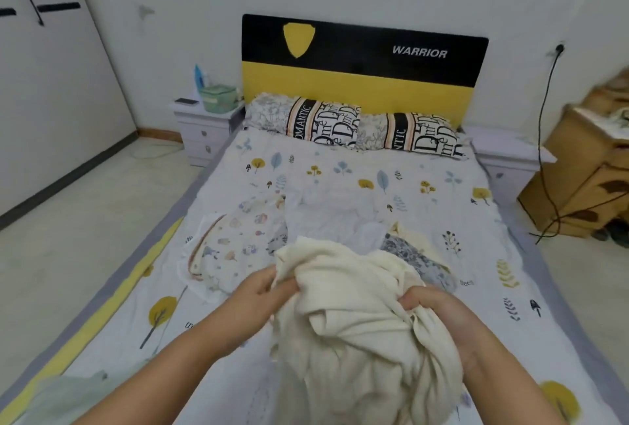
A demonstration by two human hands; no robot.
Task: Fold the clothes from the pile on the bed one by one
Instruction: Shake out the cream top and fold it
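A crumpled cream garment (357, 332) is held up over the near part of the bed (425, 166). My left hand (262, 292) grips its upper left edge, and my right hand (432, 305) grips a bunch of its fabric on the right. Behind it lies the pile of clothes: a white floral-print piece (228, 247) at the left, a white garment (326, 217) in the middle, and a grey patterned piece (415, 261) at the right, partly hidden by the cream garment.
Two patterned pillows (340, 121) lie against the black-and-yellow headboard (360, 60). A white nightstand (204, 128) with a green case stands at the left, another nightstand (507, 152) and cardboard boxes (578, 172) at the right. A pale green cloth (61, 397) lies at the bed's near left corner.
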